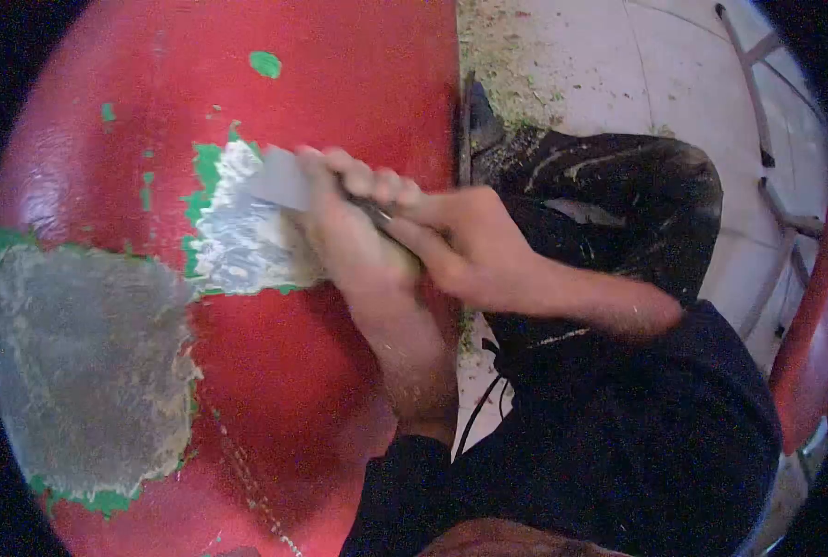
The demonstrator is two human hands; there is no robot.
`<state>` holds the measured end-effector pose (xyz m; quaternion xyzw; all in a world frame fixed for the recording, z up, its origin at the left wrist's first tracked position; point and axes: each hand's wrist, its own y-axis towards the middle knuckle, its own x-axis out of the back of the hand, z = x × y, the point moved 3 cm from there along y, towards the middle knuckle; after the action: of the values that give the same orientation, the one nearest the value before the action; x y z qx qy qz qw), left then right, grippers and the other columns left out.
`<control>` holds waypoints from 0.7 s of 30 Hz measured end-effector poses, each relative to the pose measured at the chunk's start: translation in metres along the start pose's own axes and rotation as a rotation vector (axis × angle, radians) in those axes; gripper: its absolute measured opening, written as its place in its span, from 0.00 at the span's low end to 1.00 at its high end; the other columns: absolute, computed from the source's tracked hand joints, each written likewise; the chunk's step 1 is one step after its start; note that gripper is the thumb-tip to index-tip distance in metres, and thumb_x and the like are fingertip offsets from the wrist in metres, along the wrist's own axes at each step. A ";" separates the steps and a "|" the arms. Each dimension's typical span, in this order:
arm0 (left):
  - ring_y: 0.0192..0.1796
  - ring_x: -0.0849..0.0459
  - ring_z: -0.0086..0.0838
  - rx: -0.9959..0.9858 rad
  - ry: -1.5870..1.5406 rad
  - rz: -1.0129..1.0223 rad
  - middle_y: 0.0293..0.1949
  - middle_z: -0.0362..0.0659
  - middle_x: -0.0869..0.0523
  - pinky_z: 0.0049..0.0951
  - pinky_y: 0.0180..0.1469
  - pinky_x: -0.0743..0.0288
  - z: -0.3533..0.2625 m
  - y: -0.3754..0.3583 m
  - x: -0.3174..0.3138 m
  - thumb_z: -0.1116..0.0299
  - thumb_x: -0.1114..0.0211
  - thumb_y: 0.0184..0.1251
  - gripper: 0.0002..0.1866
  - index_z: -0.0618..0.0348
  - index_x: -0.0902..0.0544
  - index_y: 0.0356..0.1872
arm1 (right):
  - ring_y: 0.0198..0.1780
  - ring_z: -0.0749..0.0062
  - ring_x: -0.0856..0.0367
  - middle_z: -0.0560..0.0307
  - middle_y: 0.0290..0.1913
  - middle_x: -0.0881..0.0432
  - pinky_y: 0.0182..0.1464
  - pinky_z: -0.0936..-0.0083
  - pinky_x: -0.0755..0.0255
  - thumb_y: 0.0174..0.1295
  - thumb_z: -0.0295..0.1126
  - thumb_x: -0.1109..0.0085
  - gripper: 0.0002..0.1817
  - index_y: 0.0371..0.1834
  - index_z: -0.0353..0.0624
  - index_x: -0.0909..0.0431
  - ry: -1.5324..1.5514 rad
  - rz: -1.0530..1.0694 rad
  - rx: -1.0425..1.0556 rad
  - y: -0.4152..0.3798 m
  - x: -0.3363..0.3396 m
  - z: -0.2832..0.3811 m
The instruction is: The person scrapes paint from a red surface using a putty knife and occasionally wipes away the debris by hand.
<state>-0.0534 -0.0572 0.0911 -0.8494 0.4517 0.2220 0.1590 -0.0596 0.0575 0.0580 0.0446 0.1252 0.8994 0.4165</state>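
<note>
A flat grey scraper blade (282, 180) lies against the upper right part of a pale, rough-edged patch (242, 243) on a red surface (265, 343). My left hand (360, 237) is closed around the tool close behind the blade. Farther back, my right hand (465, 237) grips the handle, its fingers close to my left hand. Motion blurs both hands, and they hide most of the handle. Green shows along the edges of the pale patch.
A large grey bare area (89, 362) with green edges lies at the left. The red surface ends beside my dark-trousered leg (637, 186). Debris (502, 70) litters the pale floor (600, 56). Metal bars (753, 93) and another red object (808, 343) stand at the right.
</note>
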 end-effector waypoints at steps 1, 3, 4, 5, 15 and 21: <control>0.17 0.39 0.22 0.018 -0.008 0.009 0.15 0.32 0.37 0.26 0.22 0.39 0.002 -0.006 0.002 0.49 0.48 0.69 0.18 0.49 0.32 0.25 | 0.30 0.42 0.22 0.38 0.25 0.24 0.32 0.58 0.28 0.58 0.35 0.49 0.11 0.29 0.39 0.21 -0.012 -0.027 0.038 0.008 -0.001 0.002; 0.18 0.39 0.21 -0.002 0.037 -0.146 0.16 0.31 0.36 0.26 0.22 0.38 -0.011 0.001 -0.002 0.48 0.49 0.69 0.18 0.48 0.31 0.24 | 0.30 0.42 0.22 0.37 0.24 0.24 0.32 0.57 0.28 0.58 0.34 0.48 0.10 0.29 0.39 0.21 -0.013 -0.062 0.129 0.027 -0.006 0.010; 0.18 0.39 0.21 -0.027 0.057 -0.181 0.16 0.31 0.36 0.26 0.22 0.38 -0.013 0.000 -0.008 0.48 0.49 0.69 0.18 0.48 0.31 0.24 | 0.30 0.42 0.22 0.37 0.24 0.24 0.32 0.57 0.28 0.57 0.33 0.48 0.10 0.28 0.38 0.21 0.020 -0.058 0.117 0.028 -0.006 0.012; 0.18 0.39 0.21 -0.055 0.080 -0.219 0.16 0.31 0.36 0.26 0.22 0.38 -0.015 -0.008 -0.012 0.48 0.49 0.69 0.18 0.48 0.31 0.24 | 0.30 0.42 0.22 0.37 0.25 0.24 0.32 0.57 0.28 0.57 0.33 0.48 0.10 0.28 0.38 0.21 0.040 -0.014 0.073 0.018 -0.006 0.013; 0.21 0.34 0.22 -0.055 0.077 -0.254 0.18 0.32 0.34 0.28 0.26 0.34 -0.022 -0.017 -0.010 0.52 0.53 0.72 0.17 0.50 0.30 0.27 | 0.27 0.44 0.22 0.38 0.22 0.24 0.31 0.59 0.28 0.57 0.37 0.47 0.13 0.28 0.36 0.21 0.155 0.081 0.054 0.017 -0.003 0.017; 0.21 0.36 0.22 -0.046 0.042 -0.256 0.19 0.32 0.33 0.29 0.27 0.35 -0.013 -0.011 -0.009 0.52 0.52 0.72 0.17 0.50 0.30 0.27 | 0.24 0.86 0.35 0.63 0.17 0.31 0.25 0.80 0.39 0.63 0.33 0.49 0.15 0.25 0.31 0.25 0.283 0.173 -0.065 0.020 0.003 0.003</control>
<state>-0.0454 -0.0511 0.1075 -0.9079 0.3374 0.1924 0.1573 -0.0762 0.0478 0.0658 -0.0854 0.1489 0.9328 0.3169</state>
